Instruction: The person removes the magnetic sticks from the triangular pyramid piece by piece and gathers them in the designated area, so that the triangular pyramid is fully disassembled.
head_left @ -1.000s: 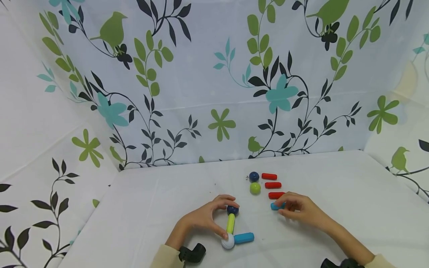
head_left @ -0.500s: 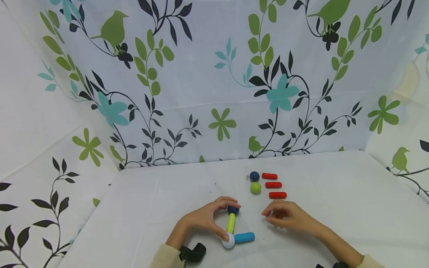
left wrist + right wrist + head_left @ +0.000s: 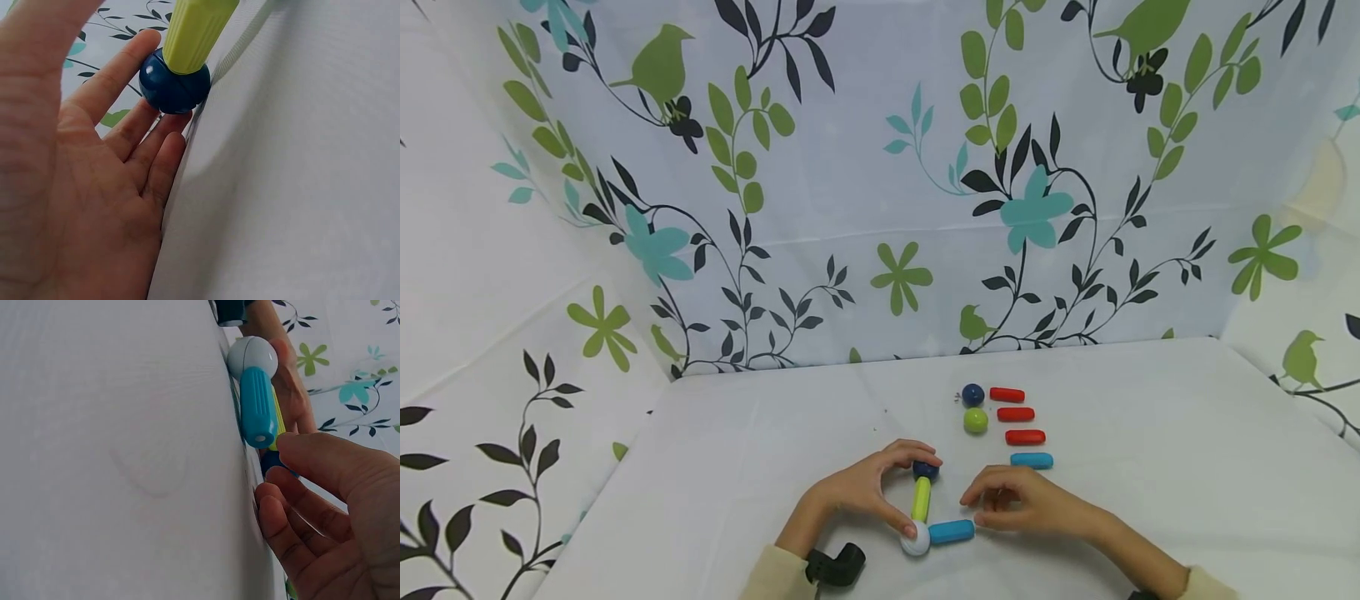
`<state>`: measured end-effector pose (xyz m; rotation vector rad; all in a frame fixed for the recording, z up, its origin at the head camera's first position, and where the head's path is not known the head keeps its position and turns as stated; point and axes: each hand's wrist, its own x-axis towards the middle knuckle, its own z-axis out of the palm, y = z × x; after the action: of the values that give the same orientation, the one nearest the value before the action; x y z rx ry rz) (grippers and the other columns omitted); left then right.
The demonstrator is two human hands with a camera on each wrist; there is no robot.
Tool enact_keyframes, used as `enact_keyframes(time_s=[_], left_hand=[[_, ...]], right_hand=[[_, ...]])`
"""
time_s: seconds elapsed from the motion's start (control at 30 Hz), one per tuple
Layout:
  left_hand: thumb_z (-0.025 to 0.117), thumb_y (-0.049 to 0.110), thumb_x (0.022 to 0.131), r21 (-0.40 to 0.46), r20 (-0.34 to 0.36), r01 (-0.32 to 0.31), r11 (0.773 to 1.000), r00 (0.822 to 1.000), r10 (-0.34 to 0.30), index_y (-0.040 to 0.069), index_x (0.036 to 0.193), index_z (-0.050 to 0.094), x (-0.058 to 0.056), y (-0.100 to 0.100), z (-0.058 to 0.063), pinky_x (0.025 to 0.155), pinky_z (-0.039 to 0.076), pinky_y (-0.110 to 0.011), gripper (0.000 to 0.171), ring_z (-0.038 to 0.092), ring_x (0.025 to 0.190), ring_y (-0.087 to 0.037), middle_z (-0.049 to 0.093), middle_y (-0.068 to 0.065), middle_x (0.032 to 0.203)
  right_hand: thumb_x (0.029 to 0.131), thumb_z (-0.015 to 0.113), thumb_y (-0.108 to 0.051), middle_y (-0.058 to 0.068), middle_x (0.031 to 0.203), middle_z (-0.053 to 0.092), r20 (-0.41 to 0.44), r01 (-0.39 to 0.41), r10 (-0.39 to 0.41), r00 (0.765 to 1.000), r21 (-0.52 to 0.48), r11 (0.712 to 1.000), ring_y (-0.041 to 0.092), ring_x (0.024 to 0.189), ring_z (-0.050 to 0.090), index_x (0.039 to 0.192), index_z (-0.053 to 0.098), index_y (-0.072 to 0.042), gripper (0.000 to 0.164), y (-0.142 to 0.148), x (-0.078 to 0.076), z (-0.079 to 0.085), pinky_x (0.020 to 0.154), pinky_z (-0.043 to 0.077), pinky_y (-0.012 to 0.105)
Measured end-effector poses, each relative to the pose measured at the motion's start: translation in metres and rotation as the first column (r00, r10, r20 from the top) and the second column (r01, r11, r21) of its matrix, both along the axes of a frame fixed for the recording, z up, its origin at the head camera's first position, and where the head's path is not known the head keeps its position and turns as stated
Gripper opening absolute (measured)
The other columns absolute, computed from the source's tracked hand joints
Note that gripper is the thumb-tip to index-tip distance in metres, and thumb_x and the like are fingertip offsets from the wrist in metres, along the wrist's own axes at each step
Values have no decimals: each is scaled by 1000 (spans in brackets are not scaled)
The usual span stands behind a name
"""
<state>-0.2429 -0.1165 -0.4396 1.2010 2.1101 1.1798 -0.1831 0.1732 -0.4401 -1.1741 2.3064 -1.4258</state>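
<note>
My left hand [image 3: 872, 490] spans a joined ball-and-stick piece, its thumb on the white ball [image 3: 915, 539] and its fingers on the dark blue ball [image 3: 926, 469]. A yellow-green stick [image 3: 921, 498] links the two balls. From the white ball a blue stick [image 3: 951, 532] points right, its free end showing a small hole in the right wrist view. My right hand [image 3: 1028, 498] is just beyond that end, fingers loosely bent and holding nothing. In the left wrist view, the fingertips lie against the dark blue ball [image 3: 172, 87].
Behind the right hand lies a loose blue stick [image 3: 1032, 461]. Farther back are red sticks [image 3: 1025, 437] in a column, beside a green ball [image 3: 976, 420] and another dark blue ball [image 3: 973, 394]. A patterned cloth [image 3: 820, 183] hangs behind the white table [image 3: 790, 433].
My right hand has left the loose blue stick and moved left and nearer to the joined piece. That loose stick stays on the table. The left hand keeps its hold.
</note>
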Motion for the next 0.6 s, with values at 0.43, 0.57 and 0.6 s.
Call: enact_keyframes(time_s=[0.43, 0.57, 0.6], left_hand=[[82, 42, 77, -8, -21, 19, 1000, 1000, -19, 24, 136, 56, 1, 0, 0, 115, 25, -45, 68, 29, 139, -12, 35, 0, 152], [82, 43, 77, -39, -34, 26, 999, 999, -28, 25, 132, 60, 3, 1, 1, 115, 22, -49, 62, 26, 140, -13, 32, 0, 153], [82, 43, 77, -46, -36, 28, 999, 999, -29, 25, 132, 60, 3, 1, 1, 116, 21, -50, 62, 25, 141, -13, 31, 1, 153]], right_hand=[[89, 71, -18, 6, 99, 67, 3, -94, 94, 996, 6, 996, 13, 78, 56, 113, 69, -9, 26, -23, 0, -1, 66, 50, 19], [90, 71, -17, 4, 94, 65, 28, -82, 81, 996, 22, 996, 9, 75, 54, 112, 70, -10, 23, -26, -1, -1, 64, 48, 17], [90, 71, -17, 4, 93, 65, 34, -79, 79, 996, 25, 997, 8, 75, 54, 111, 70, -11, 23, -26, 0, -1, 64, 47, 17]])
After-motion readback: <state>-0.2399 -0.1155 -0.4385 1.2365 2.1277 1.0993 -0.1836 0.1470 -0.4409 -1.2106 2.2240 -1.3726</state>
